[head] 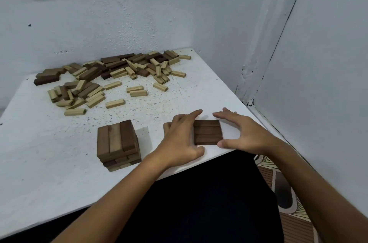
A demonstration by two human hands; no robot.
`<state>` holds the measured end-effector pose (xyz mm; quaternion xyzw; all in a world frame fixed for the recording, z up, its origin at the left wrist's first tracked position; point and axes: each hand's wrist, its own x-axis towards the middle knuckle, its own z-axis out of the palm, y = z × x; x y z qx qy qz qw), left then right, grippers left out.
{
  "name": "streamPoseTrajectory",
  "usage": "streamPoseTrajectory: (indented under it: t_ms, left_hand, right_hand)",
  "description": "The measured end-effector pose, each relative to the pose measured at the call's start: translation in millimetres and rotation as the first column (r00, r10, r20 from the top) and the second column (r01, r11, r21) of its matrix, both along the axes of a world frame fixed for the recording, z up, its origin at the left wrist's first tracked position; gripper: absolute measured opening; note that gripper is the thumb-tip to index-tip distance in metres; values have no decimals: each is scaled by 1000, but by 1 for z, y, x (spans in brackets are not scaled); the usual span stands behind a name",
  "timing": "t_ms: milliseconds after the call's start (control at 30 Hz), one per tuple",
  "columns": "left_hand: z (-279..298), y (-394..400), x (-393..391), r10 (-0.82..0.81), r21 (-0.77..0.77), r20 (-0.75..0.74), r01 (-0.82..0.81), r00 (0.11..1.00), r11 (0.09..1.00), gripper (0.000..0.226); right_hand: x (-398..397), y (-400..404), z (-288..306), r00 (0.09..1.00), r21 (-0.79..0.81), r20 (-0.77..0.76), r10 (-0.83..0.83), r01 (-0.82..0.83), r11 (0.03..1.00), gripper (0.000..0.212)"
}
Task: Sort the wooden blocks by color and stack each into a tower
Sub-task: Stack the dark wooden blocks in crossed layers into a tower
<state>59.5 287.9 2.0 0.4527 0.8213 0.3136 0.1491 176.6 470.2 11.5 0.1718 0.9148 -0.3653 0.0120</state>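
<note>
Dark brown wooden blocks, three of them laid side by side as a flat square layer (208,132), sit directly between your two hands near the front edge of the white speckled tabletop (171,101). From the head view, the long axis of each block runs left to right, so the block ends face your palms.

Your left hand (182,136) rests on the table against the layer's left end, fingers loosely spread, the index reaching past the far left corner and the thumb lying by the near left corner. Your right hand (242,133) arches over the right end, fingers apart and relaxed, thumb tip at the near right corner; I cannot tell whether its fingertips touch the wood. Neither hand grips anything.

Both hands are equally near, so squaring the layer looks like an inward squeeze along the blocks' length.

Further to the left of your left hand stands a short tower of medium brown wooden blocks (117,144), several layers high, its top blocks running away from you. Well beyond your fingertips lies the scattered heap of pale and dark loose wooden blocks (111,77); your next dark block will probably come from there, a forward reach for either hand.
</note>
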Motion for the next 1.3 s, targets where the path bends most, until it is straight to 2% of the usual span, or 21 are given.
streamPoseTrajectory:
  t_ms: [133,300,567,867,1067,1300]
  left_hand:
    - [-6,0,-3,-6,-13,-19,6,1000,1000,87]
    - [-8,1,-7,-2,-2,-38,2,999,1000,79]
    - [1,8,-4,1,3,-45,-1,999,1000,72]
    - [65,5,-15,1,85,-38,2,999,996,73]
    - [94,-32,-43,71,122,-67,-63,995,991,71]
    - [98,-96,-64,170,179,-78,-155,982,972,68]
  right_hand:
    - [-3,3,-5,999,8,38,30,-30,1000,92]
    - [-5,5,-11,1000,-15,10,29,-29,999,82]
    - [1,6,-3,987,-43,-161,27,-34,998,69]
    - [-11,4,35,932,-147,-363,15,-73,986,67]
    - [-46,-26,59,876,-156,-476,84,-178,972,61]
    - [-88,-74,59,827,-117,-528,193,-296,948,63]
